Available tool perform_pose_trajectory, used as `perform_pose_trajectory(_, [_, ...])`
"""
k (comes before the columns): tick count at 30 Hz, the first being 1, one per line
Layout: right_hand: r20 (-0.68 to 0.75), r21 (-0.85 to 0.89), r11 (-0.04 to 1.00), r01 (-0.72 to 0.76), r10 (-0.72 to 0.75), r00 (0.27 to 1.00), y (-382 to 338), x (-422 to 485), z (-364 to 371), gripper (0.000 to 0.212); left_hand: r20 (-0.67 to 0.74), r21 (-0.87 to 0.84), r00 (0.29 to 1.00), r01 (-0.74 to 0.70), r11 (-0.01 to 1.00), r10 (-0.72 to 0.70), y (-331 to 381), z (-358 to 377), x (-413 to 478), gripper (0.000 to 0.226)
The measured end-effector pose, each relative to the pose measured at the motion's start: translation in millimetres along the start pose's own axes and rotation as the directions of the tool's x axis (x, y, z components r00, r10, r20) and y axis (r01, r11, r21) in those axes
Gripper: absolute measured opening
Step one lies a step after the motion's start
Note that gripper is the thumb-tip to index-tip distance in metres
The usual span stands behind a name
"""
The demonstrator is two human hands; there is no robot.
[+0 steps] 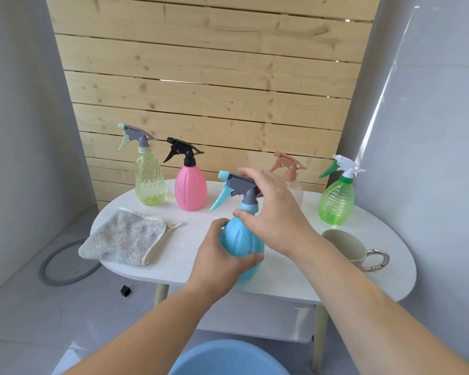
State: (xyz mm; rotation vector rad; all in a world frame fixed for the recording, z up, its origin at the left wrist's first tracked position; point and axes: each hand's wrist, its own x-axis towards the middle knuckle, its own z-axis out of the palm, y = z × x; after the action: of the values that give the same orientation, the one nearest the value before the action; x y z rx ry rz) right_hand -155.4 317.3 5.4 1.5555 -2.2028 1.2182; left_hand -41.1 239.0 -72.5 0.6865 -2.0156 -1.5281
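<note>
Blue spray bottle [241,240] stood about upright at the front middle of the white oval table [190,269], nozzle pointing left.

Left hand [220,259] gripped the bottle's body, with the thumb across the lower front and the fingers curled round the far side. Right hand [272,212] came over the top and curled round the grey sprayer head and neck collar, thumb tip on the collar. Both hands were closed on the same bottle.

Back row, left to right:
- yellow-green spray bottle [149,182]
- pink spray bottle [190,186]
- clear spray bottle with tan sprayer [289,165], partly hidden by the right hand
- green spray bottle [336,205]

Folded grey cloth [125,236] lay on the table's left end. Cream mug [345,246] with a silver ring handle sat to the right, behind the right forearm. Blue basin [228,359] showed at the bottom edge, below the table.
</note>
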Motion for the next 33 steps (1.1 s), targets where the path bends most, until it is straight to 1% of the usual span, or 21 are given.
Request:
perform_pose_trajectory(3, [0.041,0.0,1.0,-0.006,0.006,0.999,5.6,0.2,4.0,0.074,-0.017,-0.012,1.0,0.002,1.0,-0.002,-5.1,-0.4,4.7,0.074])
perform_pose_trajectory(6, [0.093,0.124,0.991,-0.046,0.035,0.995,10.0,0.7,7.4,0.07,-0.03,-0.019,1.0,0.003,1.0,-0.004,-8.6,-2.4,9.2,0.072])
perform_pose_trajectory(8, [0.099,0.211,0.974,-0.087,0.067,0.993,13.3,2.1,9.9,0.066,-0.037,-0.023,0.999,0.0,1.0,-0.001,-9.8,-4.0,11.2,0.071])
perform_pose_trajectory(11, [0.083,0.253,0.959,-0.129,0.111,0.99,18.1,3.9,13.7,0.068,-0.043,-0.011,0.999,-0.01,1.0,0.01,-11.8,-5.5,12.9,0.072])
perform_pose_trajectory(13, [0.1,0.289,0.945,-0.154,0.13,0.986,18.7,4.5,16.4,0.07,-0.033,-0.001,0.999,-0.017,1.0,0.017,-12.6,-6.8,13.9,0.073])
perform_pose_trajectory(16, [0.155,0.357,0.919,-0.166,0.116,0.981,17.0,4.5,18.7,0.069,-0.004,0.03,0.999,-0.035,0.999,0.035,-13.5,-9.5,15.3,0.071])
perform_pose_trajectory(20, [0.159,0.423,0.891,-0.164,0.105,0.982,17.7,3.8,15.4,0.065,0.035,0.034,0.998,-0.053,0.998,0.052,-14.5,-11.3,15.8,0.068])
perform_pose_trajectory(23, [0.142,0.415,0.898,-0.148,0.096,0.985,17.7,1.8,16.1,0.065,0.061,0.024,0.997,-0.049,0.999,0.048,-18.6,-12.3,18.4,0.071])
perform_pose_trajectory(27, [0.13,0.388,0.908,-0.159,0.117,0.985,19.6,1.7,19.5,0.064,0.106,0.024,0.994,-0.034,0.999,0.031,-23.5,-13.3,20.7,0.096])
perform_pose_trajectory(29, [0.127,0.371,0.913,-0.171,0.133,0.983,20.4,2.0,21.1,0.064,0.111,0.027,0.994,-0.024,0.999,0.021,-24.4,-13.1,20.0,0.102])
perform_pose_trajectory(31, [0.125,0.347,0.921,-0.178,0.143,0.982,20.0,1.8,22.2,0.065,0.098,0.043,0.995,-0.027,0.999,0.023,-26.0,-13.2,20.5,0.103])
perform_pose_trajectory(33, [0.124,0.323,0.929,-0.183,0.151,0.981,18.5,1.2,22.8,0.065,0.071,0.073,0.997,-0.043,0.996,0.038,-26.4,-12.8,20.5,0.097])
